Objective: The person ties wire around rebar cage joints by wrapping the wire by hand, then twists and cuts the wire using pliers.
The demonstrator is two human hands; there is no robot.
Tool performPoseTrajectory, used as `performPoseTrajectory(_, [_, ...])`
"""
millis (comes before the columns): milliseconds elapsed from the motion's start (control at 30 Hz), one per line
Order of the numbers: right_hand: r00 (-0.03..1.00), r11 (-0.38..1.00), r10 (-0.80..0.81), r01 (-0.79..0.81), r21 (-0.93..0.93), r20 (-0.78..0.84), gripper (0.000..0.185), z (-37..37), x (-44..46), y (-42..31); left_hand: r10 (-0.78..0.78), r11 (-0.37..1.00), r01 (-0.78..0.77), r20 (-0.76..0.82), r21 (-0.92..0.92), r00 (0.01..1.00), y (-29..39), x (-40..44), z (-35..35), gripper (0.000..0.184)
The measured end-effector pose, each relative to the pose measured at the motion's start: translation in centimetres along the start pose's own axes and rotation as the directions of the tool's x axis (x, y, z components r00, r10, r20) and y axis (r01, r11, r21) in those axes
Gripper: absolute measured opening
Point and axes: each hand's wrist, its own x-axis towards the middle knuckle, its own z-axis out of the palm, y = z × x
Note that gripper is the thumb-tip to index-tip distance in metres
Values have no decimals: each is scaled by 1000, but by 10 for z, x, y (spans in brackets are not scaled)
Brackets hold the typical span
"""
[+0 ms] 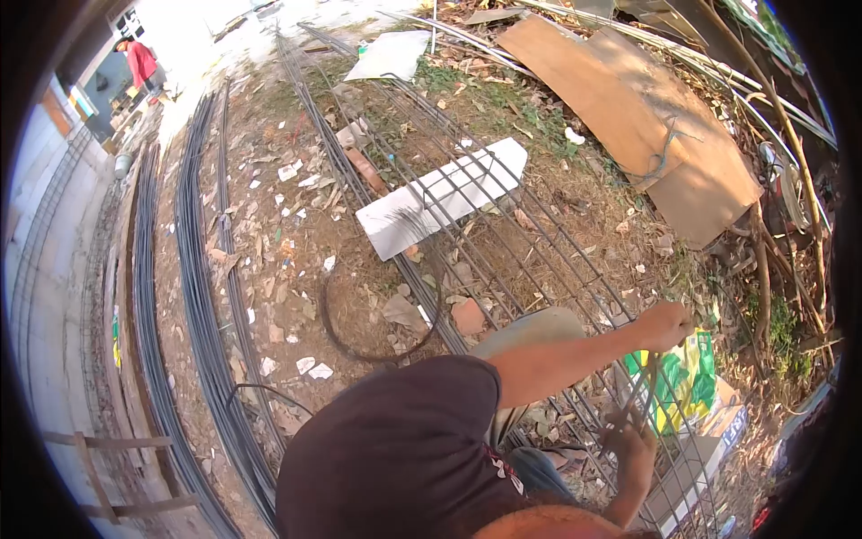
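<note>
My left hand (664, 326) is closed in a fist above the rebar cage (539, 242); whatever it grips is hidden or too thin to make out. Just below it, my right hand (631, 442) is wrapped round the handles of metal pincers (648, 382), whose head points up towards my left hand. Long steel bars joined by cross ties make up the cage, which runs from upper left to lower right beneath both hands. Under the bars near my hands lies a green and yellow plastic sack (682, 382).
A white board (444, 199) lies under the cage. Bundles of long rebar (193, 242) run along the left beside a wall (54, 242). A coil of wire (334, 328) is on the leafy ground. Brown sheets (620, 103) lie upper right. A person in red (139, 65) stands far off.
</note>
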Motion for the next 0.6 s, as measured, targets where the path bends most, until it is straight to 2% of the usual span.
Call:
performPoseTrajectory(33, [998, 997, 0, -4, 81, 56, 59, -4, 2, 20, -22, 999, 23, -12, 43, 1000, -5, -5, -3, 33])
performPoseTrajectory(133, [982, 984, -92, 64, 166, 166, 62, -3, -13, 23, 131, 977, -100, -159, 188, 979, -24, -8, 3, 32])
performPoseTrajectory(200, [989, 999, 29, -26, 19, -144, 35, -58, -9, 48, 120, 992, -109, -173, 71, 978, -17, -9, -19, 31])
performPoseTrajectory(233, [995, 994, -37, 47, 101, -93, 35, -62, -10, 41, 115, 993, -117, -174, -1, 978, -15, -9, -23, 30])
performPoseTrajectory(267, [994, 976, -103, 109, 189, -42, 37, -65, -12, 35, 110, 993, -116, -270, -9, 957, -17, -7, -28, 32])
performPoseTrajectory(333, [954, 959, -94, 164, 231, -286, 42, 1, -32, -16, 95, 993, -118, -451, -23, 888, -19, -2, -41, 34])
performPoseTrajectory(433, [999, 982, -49, 49, -185, 8, 47, -43, -24, -11, -208, 870, -112, -563, -480, 800, -7, -7, -75, 40])
performPoseTrajectory(500, [978, 868, -52, -56, -494, -201, 49, -60, -7, 15, -288, 790, -157, -586, -592, 758, -18, -1, -82, 42])
performPoseTrajectory(533, [951, 774, -74, -135, -619, -299, 50, -72, 4, 37, -334, 744, -180, -591, -644, 735, -29, 3, -85, 43])
performPoseTrajectory(567, [919, 445, -316, -76, -892, -236, 50, -99, 16, 69, -307, 766, -227, -653, -602, 692, -46, 17, -77, 42])
performPoseTrajectory(600, [893, 356, -367, -125, -926, -261, 51, -108, 18, 79, -282, 776, -234, -654, -586, 702, -45, 15, -69, 42])
